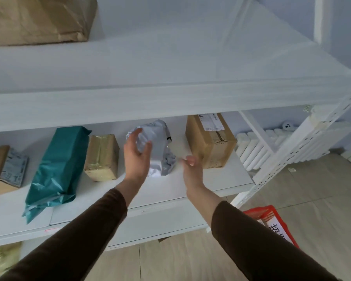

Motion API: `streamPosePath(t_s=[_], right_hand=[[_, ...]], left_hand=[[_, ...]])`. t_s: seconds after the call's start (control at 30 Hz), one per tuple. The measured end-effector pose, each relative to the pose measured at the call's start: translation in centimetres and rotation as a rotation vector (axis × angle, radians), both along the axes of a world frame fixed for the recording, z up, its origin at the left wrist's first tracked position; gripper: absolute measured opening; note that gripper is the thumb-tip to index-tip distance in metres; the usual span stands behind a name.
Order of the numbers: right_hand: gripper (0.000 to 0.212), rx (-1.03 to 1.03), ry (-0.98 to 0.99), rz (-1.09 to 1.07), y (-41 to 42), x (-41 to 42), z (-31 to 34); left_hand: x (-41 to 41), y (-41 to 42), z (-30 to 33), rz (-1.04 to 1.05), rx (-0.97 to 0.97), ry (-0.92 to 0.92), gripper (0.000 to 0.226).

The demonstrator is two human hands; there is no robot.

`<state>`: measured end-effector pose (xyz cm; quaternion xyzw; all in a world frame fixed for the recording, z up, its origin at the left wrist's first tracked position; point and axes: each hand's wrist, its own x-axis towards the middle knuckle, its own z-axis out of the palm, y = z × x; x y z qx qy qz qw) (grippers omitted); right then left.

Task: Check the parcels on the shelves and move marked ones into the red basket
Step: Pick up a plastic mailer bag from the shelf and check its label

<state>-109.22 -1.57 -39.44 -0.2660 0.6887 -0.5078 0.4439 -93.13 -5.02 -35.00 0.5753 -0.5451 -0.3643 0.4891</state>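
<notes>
Fingers of the left hand (137, 157) curl loosely against the near left side of a crumpled white-and-grey plastic mailer bag (160, 147), which sits on the white middle shelf board (201, 189); motion blur makes it hard to tell whether the hand grips the bag or only touches it. Right of that bag, the right hand (192, 171) hangs open with nothing in it, just short of the bag's crumpled lower end. Beyond the right hand stands a brown cardboard box with a printed label (210, 140). Left of the left hand lie a small tan taped box (102, 157) and a long teal plastic-wrapped parcel (59, 169). Below the right forearm, on the floor, shows the red plastic basket (272, 222).
</notes>
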Motion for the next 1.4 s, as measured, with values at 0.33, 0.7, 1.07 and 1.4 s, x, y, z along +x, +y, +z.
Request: streamPosePath(t_s=[0.33, 0.7, 1.07, 1.4], right_hand=[[0.054, 0.110, -0.071, 0.350, -3.2, 5.1, 1.1], [0.046, -0.113, 0.029, 0.319, 7.7, 2.8, 3.4], [0.061, 0.024, -0.255, 0.344, 17.8, -3.4, 7.2], [0.066, 0.006, -0.590, 0.268, 20.8, -6.2, 6.6]], left_hand=[[4.5, -2.7, -3.4, -0.174, 0.547, 0.354, 0.058], [4.7, 8.4, -1.3, -0.281, 0.452, 0.433, 0.038], [1.4, 18.7, 5.3, -0.324, 0.212, 0.175, 0.024], [-1.0, 24.2, 8.8, -0.378, 0.034, 0.157, 0.034]])
